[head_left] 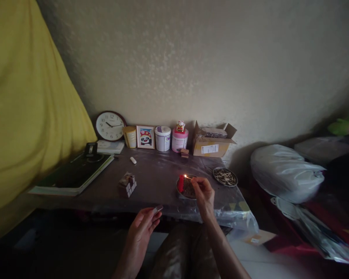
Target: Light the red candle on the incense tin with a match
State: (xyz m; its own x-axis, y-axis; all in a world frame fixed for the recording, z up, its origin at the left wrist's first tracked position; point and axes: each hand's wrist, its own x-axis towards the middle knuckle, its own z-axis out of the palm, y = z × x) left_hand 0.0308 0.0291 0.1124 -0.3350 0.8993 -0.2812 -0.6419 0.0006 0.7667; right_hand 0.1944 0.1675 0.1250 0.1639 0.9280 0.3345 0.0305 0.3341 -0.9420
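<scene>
My right hand (204,193) pinches a lit match (189,177), its small flame beside the top of a red candle (181,184). Upright at the left side of a round dish (189,190) with dark, grainy contents, the candle stands close to the flame; whether its wick burns I cannot tell. Below the table's front edge, my left hand (142,224) holds a small matchbox (158,209) between thumb and fingers. Several matchboxes (128,186) are stacked on the table to the left of the dish.
A dish of matchsticks (225,177) sits at the table's right edge. Along the wall stand a clock (111,126), a framed panda picture (145,137), tubs (163,139) and an open cardboard box (211,143). A large book (75,178) lies left; plastic bags (285,172) are at right.
</scene>
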